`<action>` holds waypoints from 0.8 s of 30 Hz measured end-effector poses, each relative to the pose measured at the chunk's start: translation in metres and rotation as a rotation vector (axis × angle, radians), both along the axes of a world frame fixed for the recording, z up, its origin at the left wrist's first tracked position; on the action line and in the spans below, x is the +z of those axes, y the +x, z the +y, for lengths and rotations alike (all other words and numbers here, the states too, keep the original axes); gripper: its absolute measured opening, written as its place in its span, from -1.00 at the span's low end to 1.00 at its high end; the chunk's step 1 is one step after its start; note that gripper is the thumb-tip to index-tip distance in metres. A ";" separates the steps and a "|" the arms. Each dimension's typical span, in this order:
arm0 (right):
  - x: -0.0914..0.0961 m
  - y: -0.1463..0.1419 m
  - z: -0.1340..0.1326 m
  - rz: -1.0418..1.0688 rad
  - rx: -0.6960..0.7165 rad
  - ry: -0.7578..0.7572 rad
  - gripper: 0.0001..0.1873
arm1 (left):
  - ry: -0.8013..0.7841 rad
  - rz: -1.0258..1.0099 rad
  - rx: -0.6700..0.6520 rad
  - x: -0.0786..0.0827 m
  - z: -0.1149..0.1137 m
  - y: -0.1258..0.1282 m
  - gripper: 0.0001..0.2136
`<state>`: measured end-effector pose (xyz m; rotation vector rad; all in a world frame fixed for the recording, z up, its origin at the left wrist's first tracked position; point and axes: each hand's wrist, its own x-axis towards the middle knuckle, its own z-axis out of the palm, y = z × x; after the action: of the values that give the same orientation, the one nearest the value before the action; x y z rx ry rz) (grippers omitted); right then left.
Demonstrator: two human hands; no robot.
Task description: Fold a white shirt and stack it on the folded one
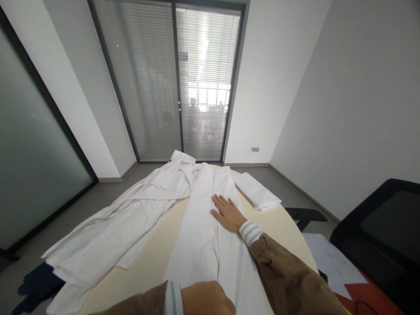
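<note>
A long white garment (193,245) lies stretched lengthwise over the round table, with a creased lengthwise opening in its middle. My right hand (229,213) rests flat on its upper part, palm down, fingers stretched out. Low in the view, my left hand (208,298) is bent over the near part of the same garment. The bottom edge of the picture cuts off its fingers, so their grip is hidden. Left of it, a second white garment (131,218) lies loosely spread and wrinkled, hanging over the table's left edge.
A folded white cloth (257,191) lies at the right on the pale round table (285,232). A black office chair (377,236) stands to the right, near papers (331,258) on a red surface. Dark blue cloth (39,286) shows low at left. Glass panels with blinds (151,87) stand behind.
</note>
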<state>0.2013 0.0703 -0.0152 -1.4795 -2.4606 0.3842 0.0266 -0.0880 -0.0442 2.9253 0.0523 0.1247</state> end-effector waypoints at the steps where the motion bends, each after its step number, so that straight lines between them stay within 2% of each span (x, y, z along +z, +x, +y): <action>1: 0.000 0.000 -0.001 -0.029 0.017 0.003 -0.20 | -0.017 -0.004 -0.005 0.001 0.000 0.001 -0.68; 3: -0.001 0.000 -0.003 -0.073 0.037 0.011 -0.15 | -0.013 -0.038 -0.003 0.013 0.002 -0.001 -0.68; 5: -0.003 0.000 -0.005 -0.102 0.048 0.023 -0.11 | -0.001 -0.101 0.044 0.034 0.009 -0.008 -0.76; 6: -0.003 0.000 -0.006 -0.113 0.055 0.030 -0.10 | -0.022 -0.144 0.103 0.046 0.015 -0.013 -0.83; 7: -0.004 0.000 -0.008 -0.123 0.063 0.038 -0.10 | -0.036 -0.200 0.217 0.056 0.022 -0.020 -0.80; 9: -0.004 0.002 -0.012 -0.133 0.080 0.055 -0.11 | -0.019 -0.252 0.446 0.069 0.037 -0.035 -0.58; 11: -0.004 0.004 -0.016 -0.129 0.097 0.069 -0.13 | 0.012 -0.192 0.574 0.069 0.050 -0.049 -0.37; 13: -0.002 0.006 -0.021 -0.118 0.110 0.071 -0.13 | -0.002 -0.101 0.637 0.061 0.056 -0.057 -0.26; 15: 0.000 0.008 -0.026 -0.116 0.121 0.057 -0.11 | -0.041 -0.022 0.643 0.054 0.054 -0.059 -0.21; 17: 0.002 0.009 -0.032 -0.120 0.131 0.037 -0.09 | -0.061 0.006 0.619 0.053 0.048 -0.055 -0.19; 19: 0.004 0.010 -0.040 -0.121 0.143 0.018 -0.07 | -0.063 -0.029 0.606 0.059 0.043 -0.050 -0.24; 20: 0.005 0.010 -0.045 -0.118 0.150 0.007 -0.06 | -0.066 -0.062 0.617 0.062 0.043 -0.048 -0.34; 22: 0.007 0.010 -0.055 -0.111 0.164 -0.015 -0.02 | -0.070 -0.155 0.676 0.066 0.049 -0.045 -0.58; 24: 0.011 0.010 -0.064 -0.101 0.171 -0.037 0.02 | -0.036 -0.278 0.771 0.065 0.063 -0.044 -0.71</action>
<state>0.2111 0.0058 -0.0038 -1.3367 -2.6841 0.3987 -0.0179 -0.0248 0.0206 2.6482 1.1072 0.6276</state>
